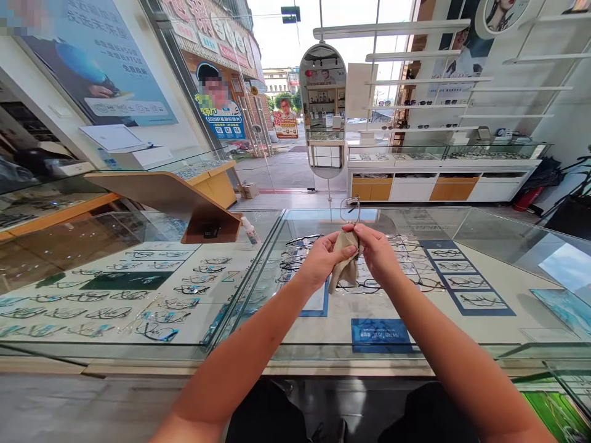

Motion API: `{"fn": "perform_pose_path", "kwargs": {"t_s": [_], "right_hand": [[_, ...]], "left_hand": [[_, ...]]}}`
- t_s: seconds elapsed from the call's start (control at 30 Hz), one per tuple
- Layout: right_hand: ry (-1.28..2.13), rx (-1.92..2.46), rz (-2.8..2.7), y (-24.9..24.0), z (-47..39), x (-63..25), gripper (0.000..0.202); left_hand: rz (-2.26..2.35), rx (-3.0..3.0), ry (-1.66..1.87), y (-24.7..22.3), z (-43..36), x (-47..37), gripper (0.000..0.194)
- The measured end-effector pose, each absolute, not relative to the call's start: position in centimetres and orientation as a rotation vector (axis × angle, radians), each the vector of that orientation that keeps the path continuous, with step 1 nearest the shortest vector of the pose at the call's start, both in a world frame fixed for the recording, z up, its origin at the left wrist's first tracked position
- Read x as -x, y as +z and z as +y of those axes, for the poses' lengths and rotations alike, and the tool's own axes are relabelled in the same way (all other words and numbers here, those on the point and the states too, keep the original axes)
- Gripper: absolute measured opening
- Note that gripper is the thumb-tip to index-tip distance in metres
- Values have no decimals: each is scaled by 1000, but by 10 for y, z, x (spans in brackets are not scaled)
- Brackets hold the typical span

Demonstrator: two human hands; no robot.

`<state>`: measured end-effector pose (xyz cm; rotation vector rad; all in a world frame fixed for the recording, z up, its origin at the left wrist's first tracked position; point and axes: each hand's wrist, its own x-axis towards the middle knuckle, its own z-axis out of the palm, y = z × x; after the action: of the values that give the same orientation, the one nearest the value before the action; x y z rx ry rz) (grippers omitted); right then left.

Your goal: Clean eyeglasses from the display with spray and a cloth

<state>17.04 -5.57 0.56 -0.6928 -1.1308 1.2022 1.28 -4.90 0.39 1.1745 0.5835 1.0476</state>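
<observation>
A beige cloth [345, 261] hangs from the pinched fingers of my left hand [322, 261], above the glass counter. My right hand [375, 251] is closed at the cloth's right side, its fingertips touching the lower part of a thin-framed pair of glasses [350, 210]. The glasses stand upright above both hands, with one lens facing me; their lower part is hidden by the fingers and cloth. Rows of eyeglasses [397, 249] lie under and behind my hands.
A glass display counter [295, 352] spans the front, with a blue card [381, 335] inside. A spray bottle [250, 231] stands left of my hands, beside a brown slanted stand [184, 203]. An oval mirror [322, 111] hangs beyond the counter.
</observation>
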Motion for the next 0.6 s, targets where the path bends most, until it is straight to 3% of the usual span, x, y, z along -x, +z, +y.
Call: {"fn": "perform_pose_path", "kwargs": {"t_s": [0.3,0.6], "right_hand": [[1369,637,-847,4,-49,-168,29],[1392,563,-973,6,-61,-158,34]], "left_hand": [[654,-1452,1068,4,-52,-15,58],[721,-1500,1364,1,-58,-23,51]]}}
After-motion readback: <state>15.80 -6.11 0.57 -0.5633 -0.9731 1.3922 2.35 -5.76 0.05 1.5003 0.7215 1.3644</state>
